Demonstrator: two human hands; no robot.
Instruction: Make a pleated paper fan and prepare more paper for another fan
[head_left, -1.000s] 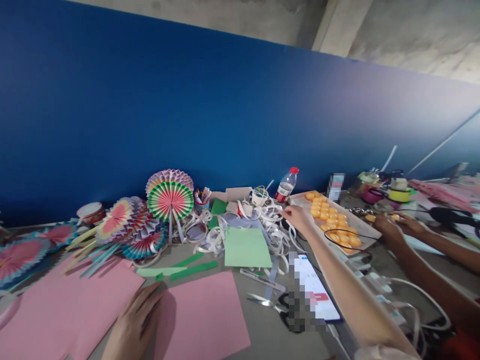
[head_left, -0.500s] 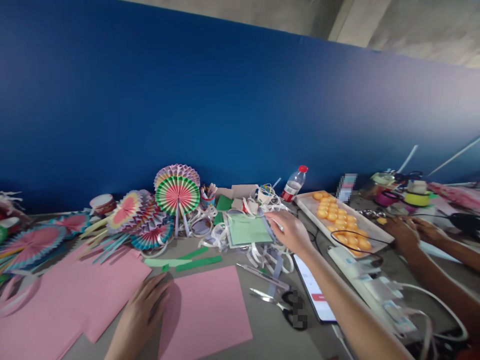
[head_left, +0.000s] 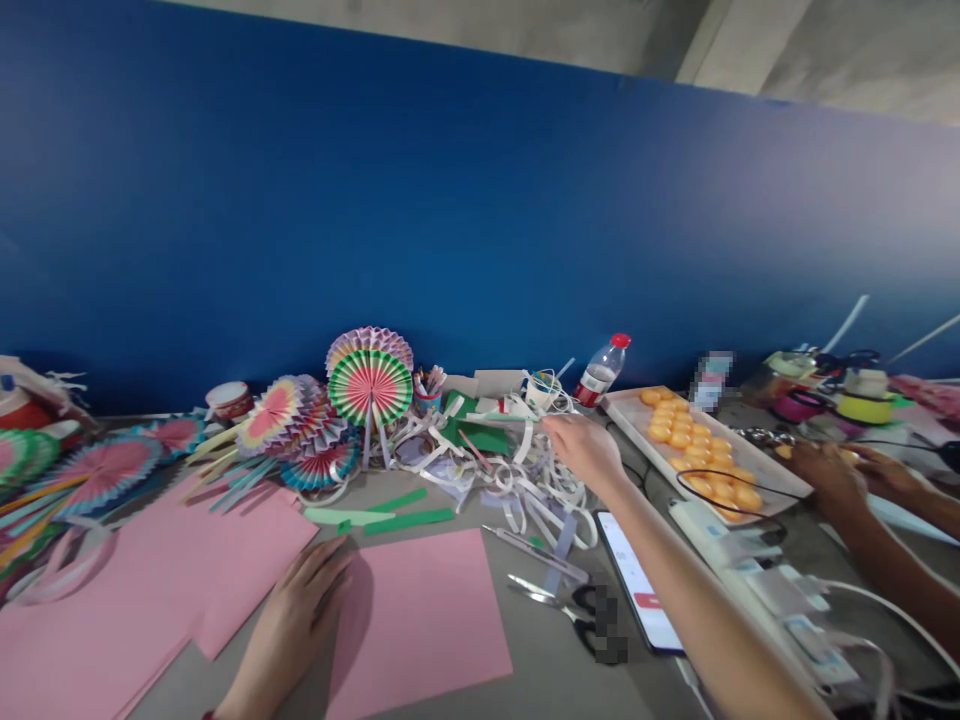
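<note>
My left hand rests palm down, fingers extended, at the left edge of a square pink paper sheet. My right hand reaches over a heap of white and lilac paper strips. Its fingers are closed at what looks like the light green paper sheet, seen almost edge-on as a thin pale line; the fingertips are partly hidden. Dark green paper shows beneath it. Green strips lie beyond the pink square. A craft knife and scissors lie to its right.
Larger pink sheets and folded paper fans occupy the left. Right of my arm are a phone, a tray of orange balls and a power strip. A bottle stands behind. Another person's hands work far right.
The light green sheet, flat on the heap before, has been lifted and tipped edge-on, uncovering dark green paper and strips. My left hand stays by the pink square. The view has shifted slightly left.
</note>
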